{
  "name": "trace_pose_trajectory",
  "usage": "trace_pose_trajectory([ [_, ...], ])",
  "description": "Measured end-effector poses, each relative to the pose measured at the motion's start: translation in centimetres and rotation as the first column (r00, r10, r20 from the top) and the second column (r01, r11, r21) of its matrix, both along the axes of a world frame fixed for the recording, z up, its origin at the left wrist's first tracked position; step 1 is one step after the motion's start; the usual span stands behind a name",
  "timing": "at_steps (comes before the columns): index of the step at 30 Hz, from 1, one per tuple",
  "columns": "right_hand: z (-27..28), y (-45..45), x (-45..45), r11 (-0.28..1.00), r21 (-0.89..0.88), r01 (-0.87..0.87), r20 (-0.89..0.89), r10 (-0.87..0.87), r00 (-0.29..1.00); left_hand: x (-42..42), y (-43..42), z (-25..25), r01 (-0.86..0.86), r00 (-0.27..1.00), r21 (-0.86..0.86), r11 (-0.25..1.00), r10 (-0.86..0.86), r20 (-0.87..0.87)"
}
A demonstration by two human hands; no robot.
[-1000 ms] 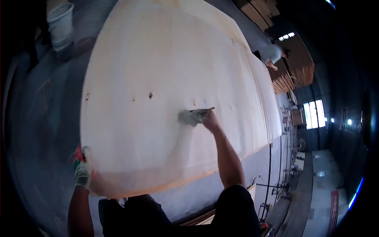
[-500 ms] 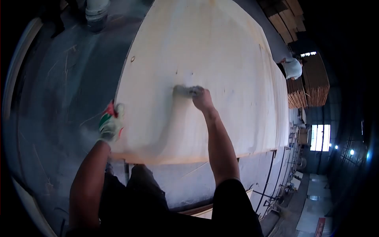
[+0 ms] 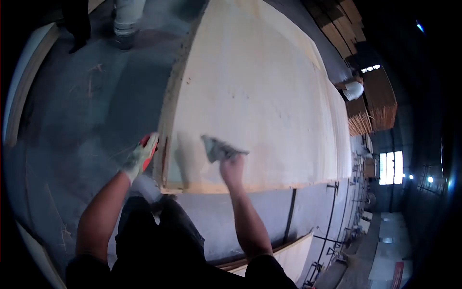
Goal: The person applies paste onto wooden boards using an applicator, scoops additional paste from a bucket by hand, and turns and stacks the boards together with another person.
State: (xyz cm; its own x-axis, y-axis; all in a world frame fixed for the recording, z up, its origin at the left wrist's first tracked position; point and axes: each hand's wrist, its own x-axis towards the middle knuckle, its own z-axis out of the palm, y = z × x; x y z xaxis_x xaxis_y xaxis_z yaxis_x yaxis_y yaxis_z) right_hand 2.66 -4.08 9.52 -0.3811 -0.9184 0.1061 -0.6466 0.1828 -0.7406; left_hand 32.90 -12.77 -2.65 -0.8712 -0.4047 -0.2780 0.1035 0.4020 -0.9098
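A pale plywood sheet (image 3: 269,96) lies before me, its rough left edge showing some thickness. My right hand (image 3: 232,166), bare, is closed around a grey, wedge-shaped putty knife (image 3: 219,148), slightly smeared by motion, over the near part of the sheet. A darker, damp-looking patch (image 3: 182,156) marks the wood left of the blade. My left hand (image 3: 141,155) wears a whitish glove with red on it and is beside the sheet's near left edge. Its fingers look stretched out; whether they touch the edge I cannot tell.
White buckets (image 3: 128,24) stand on the grey floor at upper left, near a person's dark legs (image 3: 77,24). Another person in a light top (image 3: 353,90) is at the right by stacked boards (image 3: 380,98). A long panel (image 3: 29,82) runs along the far left.
My right hand has drawn the putty knife down and left, nearer to me. My left hand has moved from over the sheet's corner to just outside its edge. The view has shifted slightly.
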Motion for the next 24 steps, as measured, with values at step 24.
trace_pose_trajectory([
  [24,2.2,-30.5,9.9,0.961,0.272,-0.054,0.527,-0.102,0.844,28.5,-38.8,-5.5,0.850,-0.466,0.517,0.099,0.601,0.650],
])
